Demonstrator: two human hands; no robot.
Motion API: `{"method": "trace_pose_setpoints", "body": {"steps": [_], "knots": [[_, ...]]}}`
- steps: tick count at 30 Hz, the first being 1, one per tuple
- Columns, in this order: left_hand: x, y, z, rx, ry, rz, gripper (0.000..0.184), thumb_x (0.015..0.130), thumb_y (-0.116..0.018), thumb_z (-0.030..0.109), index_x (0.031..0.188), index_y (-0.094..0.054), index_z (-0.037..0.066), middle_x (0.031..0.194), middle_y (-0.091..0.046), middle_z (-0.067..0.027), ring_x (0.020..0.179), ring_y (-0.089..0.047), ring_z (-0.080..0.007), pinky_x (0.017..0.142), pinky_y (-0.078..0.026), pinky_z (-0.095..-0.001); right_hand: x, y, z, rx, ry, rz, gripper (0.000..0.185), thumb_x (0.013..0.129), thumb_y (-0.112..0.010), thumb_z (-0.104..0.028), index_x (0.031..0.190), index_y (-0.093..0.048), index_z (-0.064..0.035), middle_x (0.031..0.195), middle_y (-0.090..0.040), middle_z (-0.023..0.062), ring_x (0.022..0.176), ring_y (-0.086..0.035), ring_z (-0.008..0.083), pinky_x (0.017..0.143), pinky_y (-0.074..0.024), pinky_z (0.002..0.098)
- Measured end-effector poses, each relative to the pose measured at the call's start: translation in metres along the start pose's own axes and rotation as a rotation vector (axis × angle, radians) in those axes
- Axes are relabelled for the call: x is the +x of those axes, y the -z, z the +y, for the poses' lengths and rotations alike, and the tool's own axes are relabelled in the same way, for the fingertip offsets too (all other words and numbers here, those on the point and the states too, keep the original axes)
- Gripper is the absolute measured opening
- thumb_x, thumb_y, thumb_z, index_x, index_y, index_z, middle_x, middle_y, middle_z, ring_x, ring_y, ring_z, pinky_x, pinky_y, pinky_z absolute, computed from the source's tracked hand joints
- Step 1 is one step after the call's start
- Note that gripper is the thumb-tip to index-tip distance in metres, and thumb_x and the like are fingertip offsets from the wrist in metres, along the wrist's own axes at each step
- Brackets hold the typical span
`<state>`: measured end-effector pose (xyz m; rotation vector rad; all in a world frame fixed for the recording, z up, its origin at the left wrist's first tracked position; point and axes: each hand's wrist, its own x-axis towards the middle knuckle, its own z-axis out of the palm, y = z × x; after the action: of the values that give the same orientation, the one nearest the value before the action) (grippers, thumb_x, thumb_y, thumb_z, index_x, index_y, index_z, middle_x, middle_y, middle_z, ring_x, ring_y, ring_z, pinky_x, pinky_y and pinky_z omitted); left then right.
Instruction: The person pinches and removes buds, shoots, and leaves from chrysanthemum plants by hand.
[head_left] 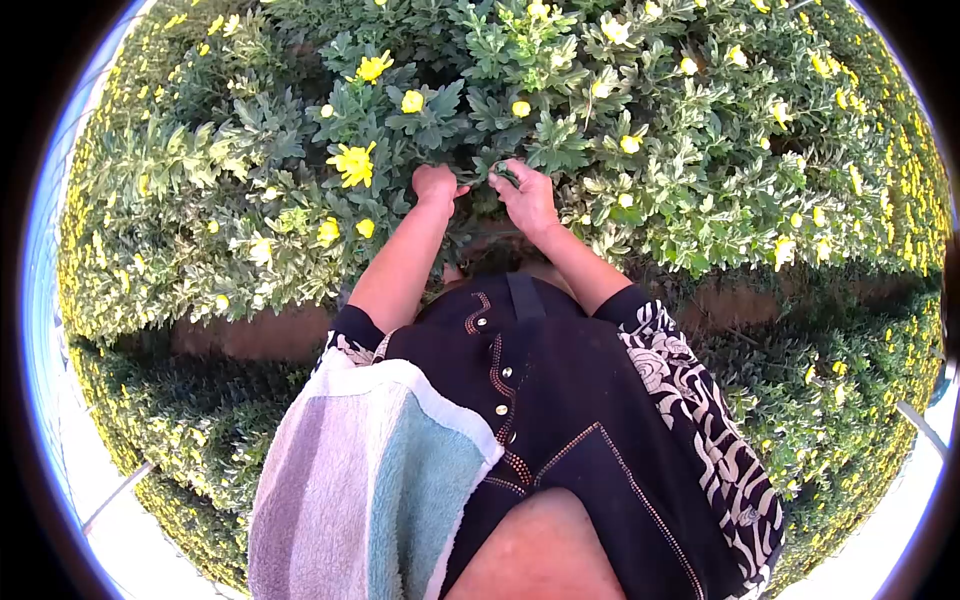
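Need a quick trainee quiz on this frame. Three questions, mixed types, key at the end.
1. True or false: the right grip is touching the towel.
2. Multiple choice: what colour is the open flower just left of the left grip in the picture?
A) red
B) yellow
C) purple
3. Fill in: the towel lies on the wearer's ___ side, over the black top.

Key:
1. False; it is up at the green foliage.
2. B
3. left
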<state>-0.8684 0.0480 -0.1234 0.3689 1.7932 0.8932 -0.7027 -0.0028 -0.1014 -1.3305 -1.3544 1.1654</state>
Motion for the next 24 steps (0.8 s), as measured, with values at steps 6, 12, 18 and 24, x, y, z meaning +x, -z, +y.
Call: {"method": "trace_pose_setpoints", "body": {"steps": [6,12,18,24], "knots": [[-0.051,0.023,0.047,0.381,-0.129,-0.236,0.019,0.095,-0.053,0.015,0.105,-0.054,-0.002,0.083,-0.065,-0.0122,0.060,-0.066,-0.0213,0.047,-0.047,-0.0297,-0.034,0.050,-0.049,-0.462,0.129,-0.198,0.054,0.077,-0.068,-0.002,0.128,-0.051,-0.0038,0.136,-0.049,0.0158,0.120,-0.055,0.0285,0.095,-0.0494,0.0320],[-0.128,0.115,0.040,0.207,-0.434,-0.450,0.013,0.096,-0.055,0.014,0.101,-0.059,0.003,0.078,-0.059,-0.0032,0.057,-0.061,-0.0127,0.052,-0.050,-0.0270,-0.063,0.094,-0.044,-0.225,-0.158,0.064,0.028,0.080,-0.060,0.001,0.108,-0.062,-0.0016,0.101,-0.064,0.0163,0.084,-0.065,0.0291,0.079,-0.0534,0.0369],[-0.180,0.230,0.013,0.414,-0.209,-0.202,0.016,0.093,-0.056,0.013,0.103,-0.059,0.000,0.082,-0.061,-0.0039,0.064,-0.062,-0.0143,0.055,-0.051,-0.0292,0.016,0.110,-0.024,-0.050,-0.048,0.356,0.038,0.100,-0.050,-0.027,0.124,-0.057,0.0008,0.111,-0.064,0.0095,0.103,-0.059,0.0158,0.089,-0.0469,0.0303],[-0.189,0.224,0.011,0.710,-0.419,-0.183,0.024,0.094,-0.058,0.017,0.113,-0.061,0.002,0.101,-0.067,-0.0061,0.095,-0.065,-0.0181,0.079,-0.051,-0.0330,0.113,0.088,-0.034,0.211,-0.191,0.249,0.037,0.088,-0.063,-0.012,0.122,-0.057,0.0009,0.110,-0.068,0.0174,0.100,-0.066,0.0256,0.090,-0.0498,0.0353]]}}
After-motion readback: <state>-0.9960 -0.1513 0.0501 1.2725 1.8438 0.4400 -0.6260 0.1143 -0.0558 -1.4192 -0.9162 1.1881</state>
